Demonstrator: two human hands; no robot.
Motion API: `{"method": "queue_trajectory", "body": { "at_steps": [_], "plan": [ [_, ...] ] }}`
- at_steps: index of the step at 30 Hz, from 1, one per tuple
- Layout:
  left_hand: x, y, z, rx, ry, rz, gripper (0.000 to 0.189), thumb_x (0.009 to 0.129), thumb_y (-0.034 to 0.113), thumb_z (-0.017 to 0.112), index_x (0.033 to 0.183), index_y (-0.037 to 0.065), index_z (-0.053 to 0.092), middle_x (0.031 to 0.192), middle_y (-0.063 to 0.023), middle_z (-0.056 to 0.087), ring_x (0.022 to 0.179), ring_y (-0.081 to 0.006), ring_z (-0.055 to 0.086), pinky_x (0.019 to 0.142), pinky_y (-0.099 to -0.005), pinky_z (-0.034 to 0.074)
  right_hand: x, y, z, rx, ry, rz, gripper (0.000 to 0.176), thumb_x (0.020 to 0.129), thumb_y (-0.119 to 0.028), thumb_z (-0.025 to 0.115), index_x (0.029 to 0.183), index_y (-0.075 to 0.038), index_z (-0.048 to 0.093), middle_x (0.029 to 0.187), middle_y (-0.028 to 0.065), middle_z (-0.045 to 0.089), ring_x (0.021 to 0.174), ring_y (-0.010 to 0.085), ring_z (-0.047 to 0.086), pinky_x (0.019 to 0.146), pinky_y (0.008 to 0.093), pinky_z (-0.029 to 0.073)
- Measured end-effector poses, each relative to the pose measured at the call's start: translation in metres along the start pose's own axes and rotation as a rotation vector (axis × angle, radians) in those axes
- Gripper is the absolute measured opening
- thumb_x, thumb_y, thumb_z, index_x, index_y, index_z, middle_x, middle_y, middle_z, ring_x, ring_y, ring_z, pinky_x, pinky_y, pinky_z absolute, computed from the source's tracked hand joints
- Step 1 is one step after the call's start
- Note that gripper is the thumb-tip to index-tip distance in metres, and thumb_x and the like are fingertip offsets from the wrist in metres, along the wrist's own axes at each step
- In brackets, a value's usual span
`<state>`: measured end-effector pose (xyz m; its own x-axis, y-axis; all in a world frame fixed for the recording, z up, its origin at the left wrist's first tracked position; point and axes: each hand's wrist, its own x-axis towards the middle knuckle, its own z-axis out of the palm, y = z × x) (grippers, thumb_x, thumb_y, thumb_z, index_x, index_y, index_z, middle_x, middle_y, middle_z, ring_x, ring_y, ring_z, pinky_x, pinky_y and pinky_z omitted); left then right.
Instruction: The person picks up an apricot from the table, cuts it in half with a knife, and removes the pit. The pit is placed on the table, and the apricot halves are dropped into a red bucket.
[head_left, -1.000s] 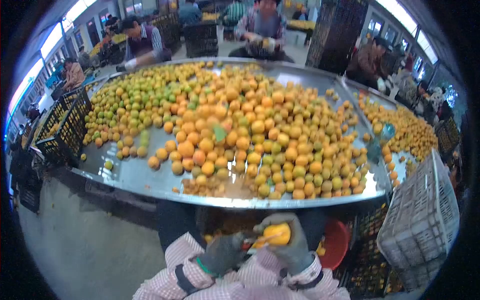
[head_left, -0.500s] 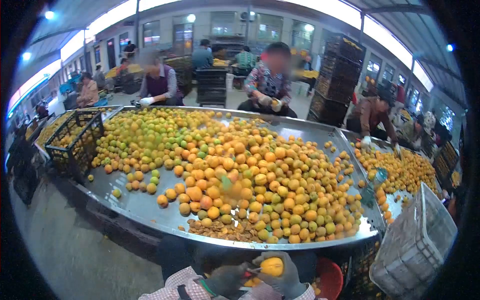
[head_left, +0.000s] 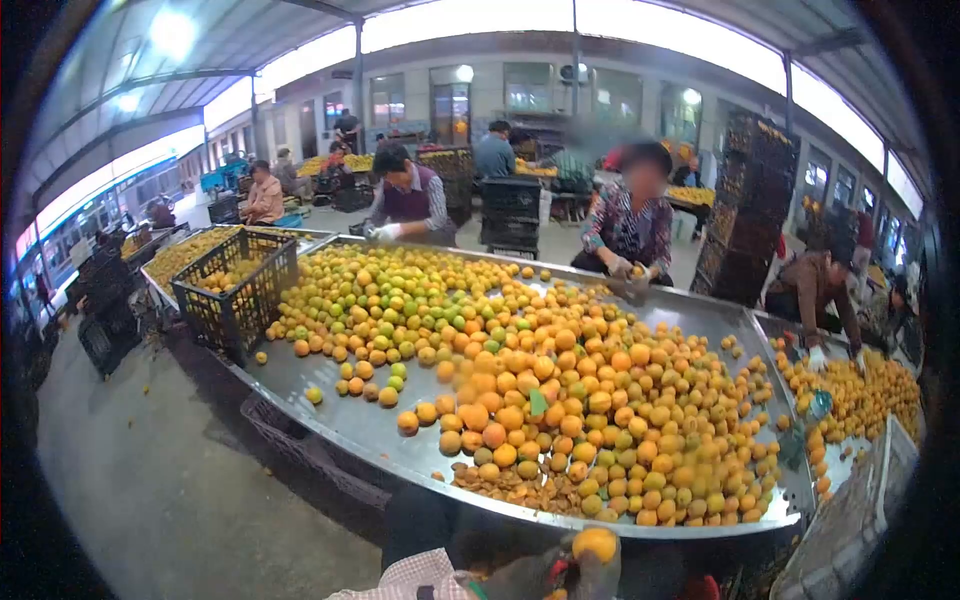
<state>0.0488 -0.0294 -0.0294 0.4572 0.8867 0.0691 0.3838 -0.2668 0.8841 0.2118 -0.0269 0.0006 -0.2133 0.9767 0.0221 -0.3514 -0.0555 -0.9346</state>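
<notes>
At the bottom edge, my gloved left hand (head_left: 522, 578) is closed around a small red-handled tool (head_left: 560, 570). Its working end is too blurred to make out. Right beside it, my gloved right hand (head_left: 604, 577) grips a round orange fruit (head_left: 596, 544) that looks like a persimmon. Both hands are just below the near rim of a metal sorting table (head_left: 400, 465), partly cut off by the frame. On that table lies a broad heap of similar fruit (head_left: 600, 400), yellow-green to orange. Brown peelings or scraps (head_left: 530, 488) are piled at the near edge.
A black crate (head_left: 235, 290) holding fruit stands on the table's left end. At lower right is a pale plastic crate (head_left: 850, 520). Across the table, people with gloved hands handle fruit. Stacked dark crates (head_left: 745, 210) rise behind them. A green leaf (head_left: 538, 402) lies on the heap.
The view has swung left and up, so table and co-workers sit further right and my hands lower. The red basin by my right hand is mostly out of frame. I still hold tool and fruit.
</notes>
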Motion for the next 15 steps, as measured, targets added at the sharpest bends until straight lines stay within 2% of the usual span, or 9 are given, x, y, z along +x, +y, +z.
{"method": "queue_trajectory", "body": {
  "at_steps": [1, 3, 5, 7, 8, 9, 11, 12, 15],
  "plan": [
    [0.003, -0.001, -0.002, -0.010, 0.005, -0.046, 0.036, 0.085, 0.033, 0.060, 0.111, 0.010, 0.055, 0.096, -0.0141, 0.062, 0.089, -0.0321, 0.060, 0.079, -0.0417, 0.047, -0.004, -0.029, 0.027, 0.010, 0.137, 0.004, 0.035, 0.090, -0.029, 0.056, 0.113, -0.003, 0.052, 0.090, 0.0053, 0.056, 0.075, 0.0173, 0.057, 0.063, 0.0279, 0.049],
    [0.005, -0.001, -0.011, 0.029, 0.022, -0.114, 0.033, 0.084, 0.031, 0.062, 0.110, 0.012, 0.054, 0.090, -0.0149, 0.064, 0.083, -0.0341, 0.063, 0.073, -0.0416, 0.050, 0.014, -0.048, 0.014, -0.207, 0.009, -0.003, 0.048, 0.075, -0.005, 0.072, 0.115, -0.001, 0.046, 0.103, 0.0132, 0.060, 0.094, 0.0209, 0.061, 0.082, 0.0317, 0.051],
    [0.003, 0.033, -0.032, 0.249, -0.003, -0.131, 0.034, 0.085, 0.033, 0.061, 0.110, 0.011, 0.053, 0.090, -0.0165, 0.064, 0.083, -0.0370, 0.063, 0.070, -0.0433, 0.050, 0.012, -0.074, 0.010, -0.186, -0.072, 0.182, 0.053, 0.075, -0.008, 0.072, 0.120, -0.003, 0.044, 0.103, 0.0113, 0.060, 0.090, 0.0193, 0.061, 0.080, 0.0297, 0.051],
    [0.006, 0.063, -0.042, 0.282, -0.058, -0.183, 0.037, 0.085, 0.036, 0.060, 0.110, 0.010, 0.053, 0.088, -0.0177, 0.064, 0.081, -0.0388, 0.062, 0.067, -0.0459, 0.050, 0.009, -0.071, 0.009, -0.208, -0.042, 0.061, 0.060, 0.074, -0.014, 0.076, 0.122, -0.003, 0.042, 0.106, 0.0114, 0.059, 0.091, 0.0170, 0.060, 0.078, 0.0278, 0.051],
    [0.006, 0.075, -0.041, 0.329, 0.010, -0.097, 0.041, 0.084, 0.029, 0.058, 0.113, 0.003, 0.045, 0.073, -0.0223, 0.061, 0.069, -0.0403, 0.061, 0.057, -0.0488, 0.047, 0.006, -0.064, 0.010, -0.159, -0.008, -0.020, 0.058, 0.075, -0.017, 0.075, 0.121, -0.003, 0.043, 0.105, 0.0116, 0.060, 0.090, 0.0171, 0.061, 0.079, 0.0286, 0.051],
    [0.007, 0.074, -0.036, 0.313, -0.002, -0.101, 0.041, 0.084, 0.029, 0.058, 0.113, 0.003, 0.045, 0.073, -0.0223, 0.061, 0.069, -0.0403, 0.061, 0.057, -0.0488, 0.047, 0.002, -0.069, 0.019, -0.154, 0.067, 0.004, 0.056, 0.077, -0.022, 0.074, 0.120, -0.003, 0.043, 0.104, 0.0115, 0.060, 0.092, 0.0173, 0.060, 0.083, 0.0285, 0.049],
    [0.005, 0.073, -0.026, 0.211, 0.019, -0.247, 0.039, 0.086, 0.037, 0.057, 0.110, 0.007, 0.050, 0.082, -0.0210, 0.063, 0.076, -0.0403, 0.062, 0.063, -0.0491, 0.049, 0.000, -0.040, 0.024, 0.109, 0.069, -0.093, 0.054, 0.084, -0.026, 0.066, 0.124, -0.003, 0.038, 0.105, 0.0133, 0.059, 0.095, 0.0197, 0.058, 0.080, 0.0273, 0.049],
    [0.004, 0.073, -0.025, 0.200, 0.019, -0.257, 0.039, 0.086, 0.037, 0.057, 0.110, 0.007, 0.050, 0.082, -0.0210, 0.063, 0.076, -0.0403, 0.062, 0.063, -0.0491, 0.049, -0.003, -0.040, 0.035, 0.229, 0.090, -0.064, 0.058, 0.084, -0.035, 0.064, 0.124, -0.002, 0.038, 0.108, 0.0136, 0.059, 0.098, 0.0208, 0.057, 0.085, 0.0297, 0.047],
    [0.003, 0.071, -0.038, 0.292, 0.000, -0.268, 0.039, 0.087, 0.036, 0.056, 0.111, 0.006, 0.049, 0.082, -0.0218, 0.063, 0.076, -0.0408, 0.062, 0.064, -0.0487, 0.049, 0.005, -0.044, 0.029, 0.175, 0.018, 0.056, 0.061, 0.081, -0.036, 0.067, 0.123, -0.001, 0.038, 0.111, 0.0142, 0.058, 0.100, 0.0209, 0.057, 0.086, 0.0306, 0.047]
  ]
}}
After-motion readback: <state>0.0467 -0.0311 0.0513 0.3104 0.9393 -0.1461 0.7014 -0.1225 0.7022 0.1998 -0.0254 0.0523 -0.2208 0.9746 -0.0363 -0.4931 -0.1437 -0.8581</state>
